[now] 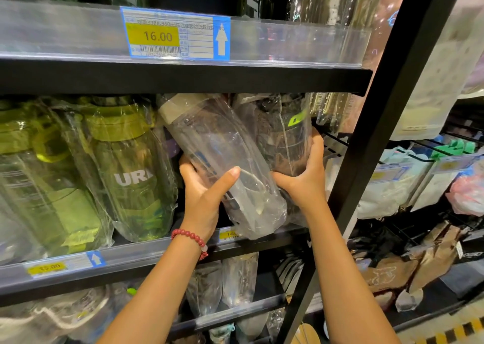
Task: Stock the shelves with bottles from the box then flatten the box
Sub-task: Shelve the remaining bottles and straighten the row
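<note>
A clear bottle (217, 144) in a plastic sleeve leans tilted on the middle shelf (157, 254), cap up and to the left. My left hand (204, 189) grips its lower part, thumb across the front. Right beside it stands a dark bottle (282, 134), also bagged, with a green tag. My right hand (303, 176) holds that one near its base, fingers wrapped round the right side. Both bottles sit at the right end of the shelf. The box is out of view.
Green bagged bottles (125, 165) fill the shelf to the left. A price rail (175, 33) on the shelf above hangs close overhead. A black upright post (379, 134) bounds the right side. More bagged goods (238, 281) sit on the shelf below, and other wares (408, 184) lie beyond the post.
</note>
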`<state>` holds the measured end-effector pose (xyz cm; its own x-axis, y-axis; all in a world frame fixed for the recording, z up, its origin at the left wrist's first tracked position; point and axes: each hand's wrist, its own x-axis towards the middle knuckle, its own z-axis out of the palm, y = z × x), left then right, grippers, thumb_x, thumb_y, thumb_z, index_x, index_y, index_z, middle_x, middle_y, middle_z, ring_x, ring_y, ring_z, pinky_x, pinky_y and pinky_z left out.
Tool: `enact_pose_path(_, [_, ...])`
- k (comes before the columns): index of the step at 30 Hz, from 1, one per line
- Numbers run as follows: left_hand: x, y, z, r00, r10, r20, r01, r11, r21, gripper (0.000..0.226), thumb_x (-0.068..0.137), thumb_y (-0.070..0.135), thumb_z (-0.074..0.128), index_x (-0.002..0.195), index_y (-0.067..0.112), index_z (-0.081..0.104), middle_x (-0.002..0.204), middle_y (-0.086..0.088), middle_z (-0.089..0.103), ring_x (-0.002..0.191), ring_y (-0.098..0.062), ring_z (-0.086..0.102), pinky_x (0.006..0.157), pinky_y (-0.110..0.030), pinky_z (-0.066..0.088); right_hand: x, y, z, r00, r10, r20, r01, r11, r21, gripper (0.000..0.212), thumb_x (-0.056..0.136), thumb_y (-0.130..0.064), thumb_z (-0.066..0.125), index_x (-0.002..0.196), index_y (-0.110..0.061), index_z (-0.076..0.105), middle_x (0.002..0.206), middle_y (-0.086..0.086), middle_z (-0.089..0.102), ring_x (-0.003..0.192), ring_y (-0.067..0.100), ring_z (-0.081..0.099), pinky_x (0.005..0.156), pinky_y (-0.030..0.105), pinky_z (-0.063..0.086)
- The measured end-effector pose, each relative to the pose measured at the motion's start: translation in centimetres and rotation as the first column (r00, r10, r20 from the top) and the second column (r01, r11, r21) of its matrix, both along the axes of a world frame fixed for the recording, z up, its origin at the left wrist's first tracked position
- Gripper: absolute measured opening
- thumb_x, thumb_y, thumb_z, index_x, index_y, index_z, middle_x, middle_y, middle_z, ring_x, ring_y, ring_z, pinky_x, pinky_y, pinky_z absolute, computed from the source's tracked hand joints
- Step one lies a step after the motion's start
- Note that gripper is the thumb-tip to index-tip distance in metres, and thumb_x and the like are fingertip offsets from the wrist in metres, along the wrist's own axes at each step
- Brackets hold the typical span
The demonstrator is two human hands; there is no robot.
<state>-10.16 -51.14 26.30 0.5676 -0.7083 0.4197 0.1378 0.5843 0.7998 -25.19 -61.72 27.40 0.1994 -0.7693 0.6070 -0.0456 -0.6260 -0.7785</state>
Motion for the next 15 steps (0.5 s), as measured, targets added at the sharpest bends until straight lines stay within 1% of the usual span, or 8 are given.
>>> enact_pose_path(3, [-0.5, -0.3, 0.3, 0.999, 0.048, 0.008, -0.048, 0.999, 0.001, 0.073, 0.057, 0.03, 0.084, 0.112, 0.026, 0.037, 0.124, -0.003, 0.053, 0.111, -0.011, 0.061, 0.085, -0.027, 0.052, 0.0, -0.2, 0.0, 1.0, -0.012, 0.022, 0.011, 0.999, 0.034, 0.1, 0.058, -0.029, 0.088, 0.136, -0.041, 0.028, 0.125, -0.02, 0.051, 0.115, 0.002, 0.054, 0.094, 0.033, 0.05])
enact_pose_path(5, [-0.8, -0.7, 0.6, 0.997, 0.073, 0.021, -0.073, 0.997, 0.018, 0.074, 0.055, 0.032, 0.084, 0.111, 0.031, 0.035, 0.123, 0.001, 0.052, 0.108, -0.005, 0.061, 0.084, -0.024, 0.051, -0.1, -0.5, 0.2, 0.999, -0.019, 0.032, 0.018, 0.999, 0.038, 0.102, 0.058, -0.023, 0.088, 0.136, -0.042, 0.026, 0.129, -0.017, 0.05, 0.118, 0.006, 0.053, 0.095, 0.039, 0.051])
enact_pose_path(6, [-0.8, -0.9, 0.8, 0.996, 0.086, 0.033, -0.087, 0.996, 0.03, 0.075, 0.054, 0.033, 0.084, 0.11, 0.033, 0.034, 0.123, 0.003, 0.051, 0.107, -0.002, 0.06, 0.084, -0.022, 0.051, -0.2, -0.6, 0.3, 0.999, -0.023, 0.034, 0.022, 0.999, 0.039, 0.1, 0.058, -0.02, 0.087, 0.135, -0.043, 0.027, 0.128, -0.016, 0.05, 0.117, 0.006, 0.054, 0.094, 0.039, 0.051])
enact_pose_path(8, [-0.8, -1.2, 1.0, 0.992, 0.115, 0.055, -0.118, 0.992, 0.05, 0.081, 0.053, 0.033, 0.085, 0.115, 0.034, 0.032, 0.125, 0.005, 0.049, 0.109, 0.0, 0.058, 0.087, -0.022, 0.049, -0.4, -0.9, 0.5, 0.999, -0.035, 0.03, 0.034, 0.999, 0.039, 0.096, 0.055, -0.018, 0.083, 0.128, -0.047, 0.029, 0.123, -0.018, 0.05, 0.111, 0.002, 0.054, 0.089, 0.03, 0.053])
enact_pose_path(10, [-0.5, -1.5, 1.1, 0.984, 0.157, 0.079, -0.162, 0.985, 0.058, 0.091, 0.054, 0.027, 0.086, 0.124, 0.027, 0.029, 0.131, 0.0, 0.046, 0.116, -0.006, 0.055, 0.095, -0.029, 0.048, -0.6, -1.0, 0.6, 0.998, -0.046, 0.035, 0.044, 0.998, 0.042, 0.094, 0.054, -0.016, 0.081, 0.126, -0.047, 0.029, 0.117, -0.025, 0.048, 0.105, -0.01, 0.052, 0.08, 0.012, 0.048])
enact_pose_path(11, [-0.4, -1.6, 1.0, 0.977, 0.188, 0.101, -0.195, 0.979, 0.062, 0.092, 0.055, 0.022, 0.087, 0.126, 0.025, 0.028, 0.132, -0.002, 0.045, 0.118, -0.009, 0.053, 0.098, -0.031, 0.047, -0.6, -1.0, 0.6, 0.998, -0.042, 0.047, 0.04, 0.998, 0.046, 0.093, 0.054, -0.014, 0.081, 0.126, -0.044, 0.029, 0.117, -0.026, 0.047, 0.103, -0.014, 0.05, 0.076, 0.005, 0.046])
enact_pose_path(13, [-0.1, -1.6, 1.0, 0.956, 0.246, 0.156, -0.263, 0.961, 0.092, 0.094, 0.057, 0.017, 0.088, 0.127, 0.026, 0.026, 0.131, 0.001, 0.042, 0.119, -0.007, 0.05, 0.102, -0.033, 0.044, -0.6, -1.0, 0.4, 0.998, -0.023, 0.065, 0.019, 0.998, 0.054, 0.092, 0.056, -0.01, 0.081, 0.127, -0.039, 0.03, 0.117, -0.024, 0.047, 0.101, -0.016, 0.051, 0.073, 0.002, 0.044])
enact_pose_path(15, [0.2, -1.6, 0.7, 0.932, 0.294, 0.213, -0.323, 0.939, 0.115, 0.097, 0.06, 0.013, 0.088, 0.132, 0.021, 0.023, 0.135, 0.0, 0.038, 0.124, -0.009, 0.044, 0.108, -0.036, 0.039, -0.6, -1.0, 0.1, 0.997, 0.001, 0.073, -0.005, 0.998, 0.057, 0.091, 0.057, -0.008, 0.081, 0.128, -0.036, 0.031, 0.117, -0.021, 0.048, 0.102, -0.012, 0.053, 0.076, 0.005, 0.046])
